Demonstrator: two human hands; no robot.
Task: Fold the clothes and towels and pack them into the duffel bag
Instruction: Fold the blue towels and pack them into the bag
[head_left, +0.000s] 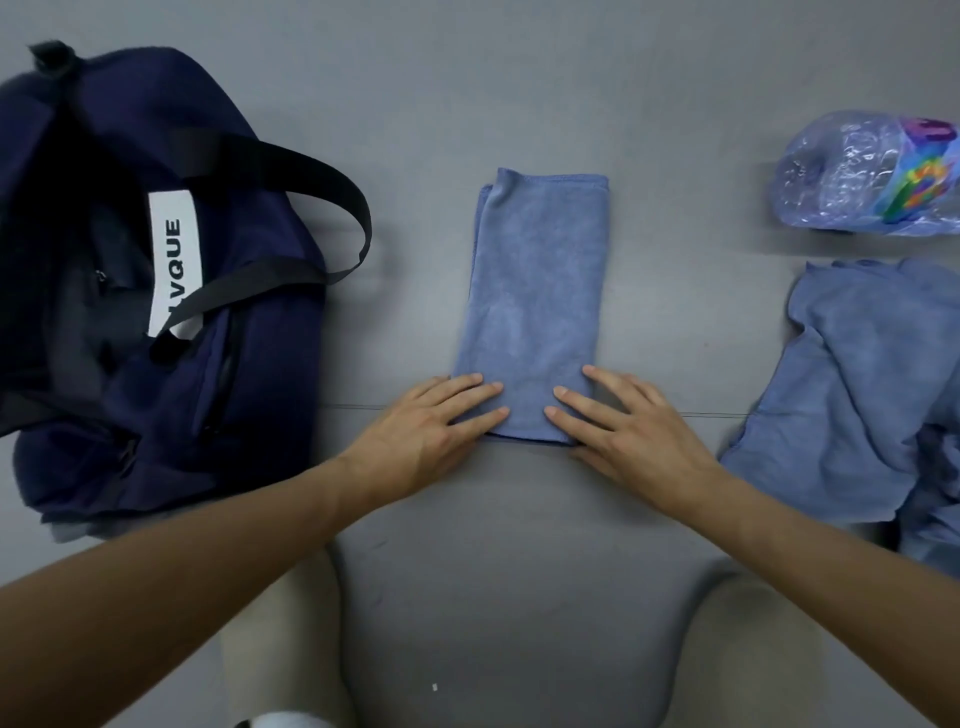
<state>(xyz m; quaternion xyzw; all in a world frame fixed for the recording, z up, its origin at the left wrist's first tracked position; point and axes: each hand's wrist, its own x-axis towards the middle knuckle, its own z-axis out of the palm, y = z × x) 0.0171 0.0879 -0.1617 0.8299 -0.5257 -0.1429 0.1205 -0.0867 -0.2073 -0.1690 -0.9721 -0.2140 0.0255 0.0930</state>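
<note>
folded blue towel (530, 306) lies flat at centre of grey surface (519, 78). left hand (431, 431) and right hand (623, 428), fingers straight, press its near corners. navy duffel bag (171, 332) at left, unfolded towels (852, 395) at right.

Soft, even light, rather dim and cool grey-blue, falls from above. Shadows are faint: a blurred one beside the duffel bag (270, 374) strap, another under the plastic pack (852, 176), whose wrap carries a mild sheen. The folded towel (530, 312) at centre is fairly sharp; the bag's far edge smears, and wide-angle stretch swells the forearms (156, 571) at the lower corners
</note>
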